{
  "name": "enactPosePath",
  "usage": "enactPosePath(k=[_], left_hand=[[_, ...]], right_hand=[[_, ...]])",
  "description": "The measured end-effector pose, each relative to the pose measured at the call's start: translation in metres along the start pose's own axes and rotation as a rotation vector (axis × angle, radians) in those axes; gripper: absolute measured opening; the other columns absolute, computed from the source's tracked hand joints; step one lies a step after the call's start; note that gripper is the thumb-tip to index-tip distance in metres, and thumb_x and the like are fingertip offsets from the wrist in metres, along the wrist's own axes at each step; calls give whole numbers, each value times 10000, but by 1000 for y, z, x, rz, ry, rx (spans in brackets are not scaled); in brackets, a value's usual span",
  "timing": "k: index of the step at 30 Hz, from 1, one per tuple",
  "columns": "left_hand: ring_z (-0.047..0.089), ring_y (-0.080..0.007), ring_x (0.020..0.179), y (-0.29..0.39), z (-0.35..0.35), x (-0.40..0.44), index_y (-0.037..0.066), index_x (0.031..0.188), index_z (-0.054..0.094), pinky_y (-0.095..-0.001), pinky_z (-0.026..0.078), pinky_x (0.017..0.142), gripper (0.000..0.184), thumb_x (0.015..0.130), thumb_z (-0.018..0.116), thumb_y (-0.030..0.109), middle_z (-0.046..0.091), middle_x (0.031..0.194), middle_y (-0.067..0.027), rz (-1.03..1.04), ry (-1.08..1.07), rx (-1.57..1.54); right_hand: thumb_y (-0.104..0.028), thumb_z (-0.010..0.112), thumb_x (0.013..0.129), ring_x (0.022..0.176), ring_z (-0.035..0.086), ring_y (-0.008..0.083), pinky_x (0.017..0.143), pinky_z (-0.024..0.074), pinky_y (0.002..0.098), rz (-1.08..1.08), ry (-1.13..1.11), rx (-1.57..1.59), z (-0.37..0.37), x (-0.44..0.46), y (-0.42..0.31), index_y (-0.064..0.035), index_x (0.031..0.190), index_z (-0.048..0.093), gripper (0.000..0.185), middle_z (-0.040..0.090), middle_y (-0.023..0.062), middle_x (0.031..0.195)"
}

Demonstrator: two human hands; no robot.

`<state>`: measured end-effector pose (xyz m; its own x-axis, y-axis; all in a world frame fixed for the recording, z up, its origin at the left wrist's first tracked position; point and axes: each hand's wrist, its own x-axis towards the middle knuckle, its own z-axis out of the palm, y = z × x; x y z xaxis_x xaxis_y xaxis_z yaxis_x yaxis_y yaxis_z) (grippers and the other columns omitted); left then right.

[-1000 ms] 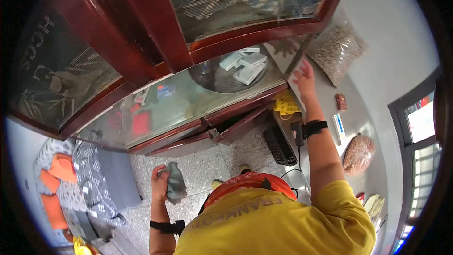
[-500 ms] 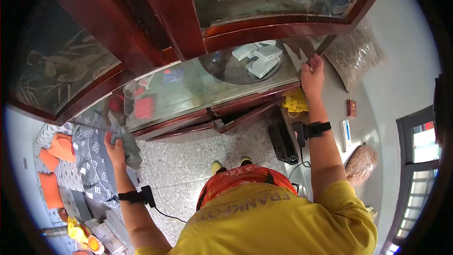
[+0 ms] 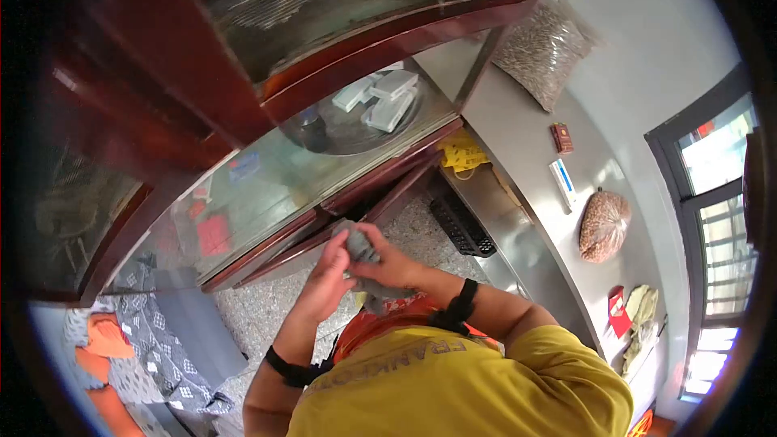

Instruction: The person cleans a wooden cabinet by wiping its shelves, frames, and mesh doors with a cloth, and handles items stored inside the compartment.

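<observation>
In front of my chest, my left hand (image 3: pixel 322 282) and my right hand (image 3: pixel 390 263) are closed together on a bunched grey cloth (image 3: pixel 362 248). Part of the cloth hangs below my fingers. Just beyond the hands is a dark red wooden cabinet (image 3: pixel 356 65) with mesh panels in its upper part. On its glass-topped surface (image 3: pixel 283 166) stands a round metal tray (image 3: pixel 352 139) with several white boxes (image 3: pixel 391 112) and a dark cup-like item (image 3: pixel 311 131). A red item (image 3: pixel 213 235) shows farther left.
Lower cabinet doors (image 3: pixel 388 198) stand ajar near my hands. To the right runs a grey counter (image 3: pixel 526 154) with a filled clear bag (image 3: pixel 544 53), a small red box (image 3: pixel 562 137) and a bag of brown pieces (image 3: pixel 605 225). A black basket (image 3: pixel 461 218) sits below.
My right hand has left the cabinet's right edge and joined my left on the grey cloth. My left hand has brought the cloth to the middle. The view has turned right.
</observation>
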<state>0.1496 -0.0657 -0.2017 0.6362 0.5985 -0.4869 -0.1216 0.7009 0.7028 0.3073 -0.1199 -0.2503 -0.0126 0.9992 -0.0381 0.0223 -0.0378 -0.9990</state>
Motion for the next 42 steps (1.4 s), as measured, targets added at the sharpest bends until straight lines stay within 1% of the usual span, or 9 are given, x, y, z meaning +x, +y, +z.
enactPosePath(k=[3, 7, 10, 12, 18, 26, 34, 40, 42], left_hand=[[461, -236, 1116, 6, 21, 3, 66, 1238, 418, -370, 472, 811, 356, 915, 500, 190, 488, 1192, -95, 216, -2, 338], [577, -230, 907, -6, -32, -14, 43, 1182, 470, -345, 496, 741, 300, 900, 509, 139, 565, 1021, -102, -48, 68, 218], [598, -217, 828, -18, -54, -37, 43, 1138, 500, -337, 499, 707, 269, 888, 519, 140, 591, 938, -93, -92, 219, 228], [597, -209, 820, -22, -67, -53, 44, 1117, 513, -331, 498, 695, 254, 882, 525, 140, 598, 913, -86, -127, 302, 241], [595, -179, 797, -29, -91, -74, 65, 1091, 529, -314, 483, 679, 277, 850, 578, 191, 608, 872, -52, -62, 417, 130], [583, -176, 795, -17, -79, -68, 48, 1088, 529, -305, 474, 691, 251, 865, 543, 163, 594, 889, -60, -68, 374, 247], [588, -176, 776, -30, -91, -80, 44, 1074, 535, -298, 478, 681, 233, 864, 526, 145, 592, 845, -51, -85, 434, 192], [592, -175, 759, -39, -96, -88, 55, 1048, 540, -292, 480, 660, 207, 861, 522, 141, 592, 827, -50, -148, 485, 167], [590, -173, 755, -39, -96, -82, 57, 1050, 540, -289, 480, 654, 206, 862, 518, 138, 591, 830, -52, -182, 525, 238]], right_hand=[[-237, 748, 722, 1111, 414, 181, 923, 368, 333, 25, 371, -251, -67, 5, 26, -94, 1276, 281, 739, 446, 115, 1187], [-236, 645, 778, 787, 558, 146, 683, 474, 303, 71, 777, 343, -201, 42, 24, -7, 1130, 488, 448, 574, 39, 872], [-152, 597, 751, 815, 555, 234, 684, 476, 347, 114, 969, 42, -238, 82, 58, 14, 1130, 496, 426, 549, 142, 990], [-167, 629, 732, 1018, 477, 359, 859, 419, 431, 332, 1191, -966, -199, 113, 76, 18, 1220, 413, 565, 442, 210, 1164], [-95, 477, 758, 1057, 383, 416, 915, 345, 466, 151, 330, -1365, -10, 88, 61, 129, 1181, 439, 480, 400, 277, 1140], [-116, 596, 702, 1033, 461, 414, 903, 407, 453, -29, 120, -591, 46, 78, 61, -17, 1260, 422, 593, 448, 229, 1171], [-114, 577, 734, 1134, 413, 386, 965, 343, 445, -2, 1145, -629, -204, 91, 70, 37, 1244, 409, 557, 397, 261, 1242], [-173, 560, 742, 1227, 258, 448, 987, 258, 516, 148, 578, -1321, -12, 87, 93, 98, 1283, 349, 641, 297, 295, 1324], [-97, 507, 770, 1121, 369, 424, 947, 340, 463, -59, 442, -775, 44, 81, 100, 49, 1272, 401, 532, 348, 257, 1274]])
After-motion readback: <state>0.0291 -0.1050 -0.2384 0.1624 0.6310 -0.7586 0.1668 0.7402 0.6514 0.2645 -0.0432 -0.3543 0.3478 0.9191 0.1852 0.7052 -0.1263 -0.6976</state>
